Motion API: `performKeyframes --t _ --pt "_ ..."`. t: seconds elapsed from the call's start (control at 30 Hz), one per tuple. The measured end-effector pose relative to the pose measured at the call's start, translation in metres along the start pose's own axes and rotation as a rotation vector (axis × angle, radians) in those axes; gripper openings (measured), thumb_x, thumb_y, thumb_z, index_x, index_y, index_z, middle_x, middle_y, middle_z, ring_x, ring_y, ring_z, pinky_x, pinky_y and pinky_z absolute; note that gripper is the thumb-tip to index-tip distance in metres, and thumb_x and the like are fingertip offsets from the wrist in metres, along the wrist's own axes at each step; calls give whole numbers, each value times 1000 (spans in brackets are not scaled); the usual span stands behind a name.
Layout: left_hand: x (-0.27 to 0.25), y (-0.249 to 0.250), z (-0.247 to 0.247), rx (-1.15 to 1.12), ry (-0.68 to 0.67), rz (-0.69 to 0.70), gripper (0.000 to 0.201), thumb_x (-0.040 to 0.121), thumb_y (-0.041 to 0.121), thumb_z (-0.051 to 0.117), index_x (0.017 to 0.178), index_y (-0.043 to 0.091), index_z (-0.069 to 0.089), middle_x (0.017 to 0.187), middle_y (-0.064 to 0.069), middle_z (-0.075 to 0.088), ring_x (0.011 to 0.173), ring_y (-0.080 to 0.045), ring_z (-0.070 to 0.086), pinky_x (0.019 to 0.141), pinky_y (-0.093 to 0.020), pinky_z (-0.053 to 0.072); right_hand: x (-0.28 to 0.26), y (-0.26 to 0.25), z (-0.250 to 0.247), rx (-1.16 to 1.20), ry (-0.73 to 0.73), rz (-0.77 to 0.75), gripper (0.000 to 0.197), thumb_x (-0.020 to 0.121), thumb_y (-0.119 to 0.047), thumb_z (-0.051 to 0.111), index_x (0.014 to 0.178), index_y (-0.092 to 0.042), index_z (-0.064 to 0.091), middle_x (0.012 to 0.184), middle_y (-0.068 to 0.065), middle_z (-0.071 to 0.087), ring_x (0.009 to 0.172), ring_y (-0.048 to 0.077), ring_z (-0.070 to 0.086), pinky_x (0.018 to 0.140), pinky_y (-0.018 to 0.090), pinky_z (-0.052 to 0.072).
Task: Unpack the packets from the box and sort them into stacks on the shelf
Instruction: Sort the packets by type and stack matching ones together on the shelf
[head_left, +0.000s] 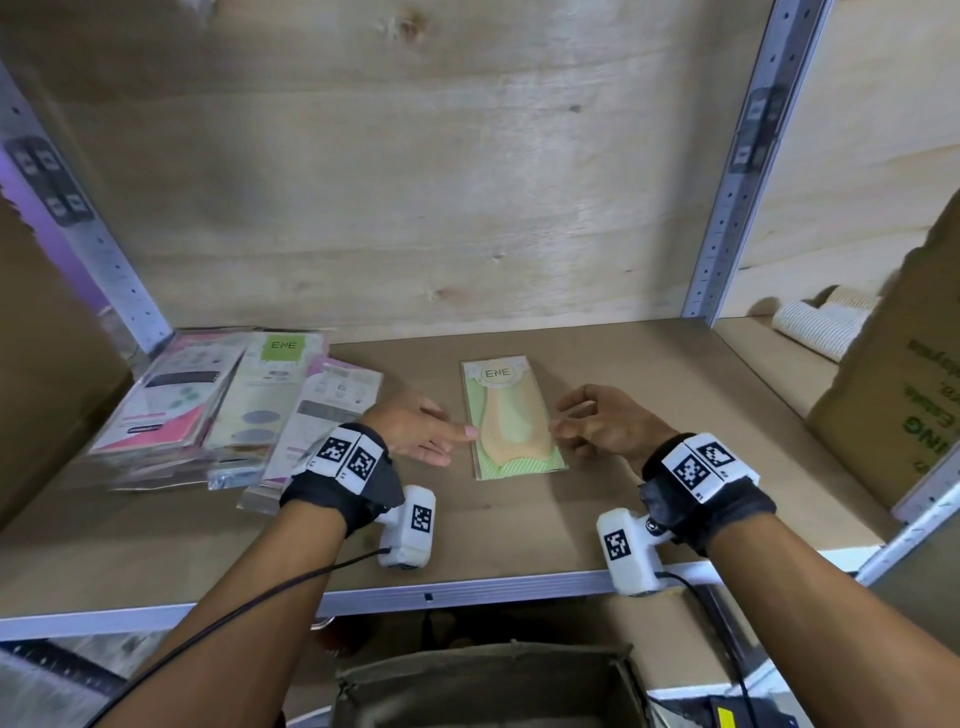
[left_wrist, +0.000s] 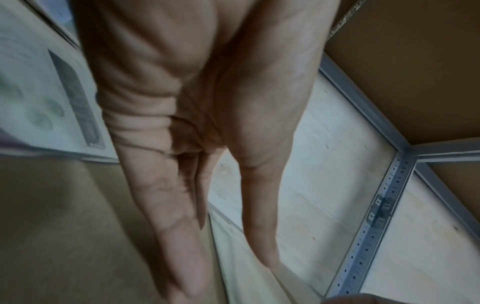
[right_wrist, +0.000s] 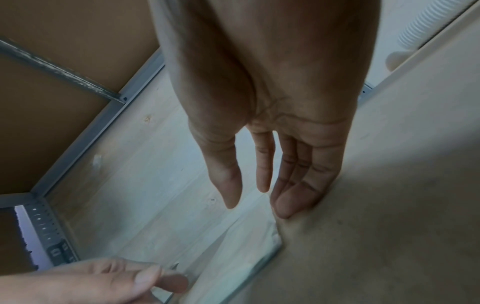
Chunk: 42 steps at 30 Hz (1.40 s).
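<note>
A single green packet (head_left: 515, 420), printed with a pale sock shape and a round "ENE" label, is laid flat on the brown shelf board (head_left: 649, 415), roughly at the middle of the board and lengthwise toward the plywood back panel (head_left: 415, 182). The left hand (head_left: 415, 428) is placed just to the left of this packet; its fingers are held straight and together, and a fingertip is set against the packet's left edge. In the left wrist view the same hand (left_wrist: 197, 123) is seen with extended fingers reaching down to the packet's pale edge. The right hand (head_left: 602, 423) is placed at the packet's right edge, with fingers loosely bent and nothing clasped; in the right wrist view (right_wrist: 272, 133) the fingers are seen nearly straight, their tips at the packet's corner. Neither hand is closed around anything.

To the left of the green packet, beyond the left hand, a loose overlapping pile of packets (head_left: 228, 410) is spread on the board, among them pink, cream and white ones. To the right of the green packet, past the metal upright (head_left: 727, 208), a cardboard box (head_left: 893, 415) is stood, and rolled striped fabric (head_left: 821, 322) is seen behind it. Below the shelf edge, nearer than the green packet, the top of an open box (head_left: 488, 680) is visible.
</note>
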<state>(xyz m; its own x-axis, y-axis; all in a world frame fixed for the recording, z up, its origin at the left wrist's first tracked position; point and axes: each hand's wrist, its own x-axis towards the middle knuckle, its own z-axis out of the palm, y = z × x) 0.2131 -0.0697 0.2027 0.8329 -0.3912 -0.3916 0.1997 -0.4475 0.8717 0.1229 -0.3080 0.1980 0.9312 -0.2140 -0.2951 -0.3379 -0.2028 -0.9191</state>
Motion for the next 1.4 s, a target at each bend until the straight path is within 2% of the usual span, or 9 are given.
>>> performKeyframes --t 0.1,0.23,0.53,0.77,0.97,1.07,1.2,1.3,1.4 --pt "-1 -1 6 7 -25 27 66 77 13 86 131 -8 55 111 -27 70 89 -25 73 72 -28 64 0 1 3 37 -32 -13 41 85 2 72 121 1 54 95 14 59 74 21 60 59 31 53" --pt "4 -1 19 -44 -34 41 47 78 7 84 118 -7 64 102 -19 75 82 -20 75 75 -29 64 5 3 3 59 -27 -16 40 86 2 71 122 1 54 86 9 60 69 19 61 59 31 55" --pt "28 12 41 -227 -43 20 43 82 4 80 119 -11 65 101 -15 76 87 -19 74 74 -25 63 16 7 -19 55 52 -37 35 88 -1 70 120 0 56 86 9 60 69 16 61 56 26 53" --pt "53 34 73 -249 -63 16 46 80 3 82 120 -11 65 109 -20 74 91 -23 74 73 -27 63 27 16 -53 65 139 -5 29 88 -8 71 114 -7 61 91 13 62 79 22 58 64 29 49" --pt "70 60 115 -213 -102 16 41 81 -1 79 118 -10 65 116 -25 70 97 -27 71 74 -31 64 35 24 -92 22 260 24 15 89 -10 69 101 -10 61 75 6 57 59 16 49 48 26 36" --pt "78 71 136 -213 -128 10 38 84 -2 76 119 -8 63 118 -24 69 100 -28 69 80 -34 62 39 29 -110 7 322 34 10 88 -12 70 96 -13 63 77 3 58 62 15 49 52 27 36" --pt "86 83 158 -201 -182 0 18 87 -1 74 103 1 66 113 -19 71 104 -26 68 96 -35 57 45 36 -129 9 362 50 12 86 -14 70 96 -16 64 82 4 60 66 16 51 55 29 39" --pt "92 90 170 -200 -193 3 17 87 -1 73 102 2 66 105 -15 72 104 -26 69 98 -36 56 47 39 -137 24 406 60 12 86 -15 70 88 -23 61 97 6 65 86 22 59 73 34 50" --pt "96 93 177 -201 -213 13 20 88 -1 72 107 1 66 108 -15 73 109 -27 69 100 -37 55 45 40 -142 -22 437 25 11 86 -17 68 86 -26 63 90 -4 63 78 11 57 64 23 43"
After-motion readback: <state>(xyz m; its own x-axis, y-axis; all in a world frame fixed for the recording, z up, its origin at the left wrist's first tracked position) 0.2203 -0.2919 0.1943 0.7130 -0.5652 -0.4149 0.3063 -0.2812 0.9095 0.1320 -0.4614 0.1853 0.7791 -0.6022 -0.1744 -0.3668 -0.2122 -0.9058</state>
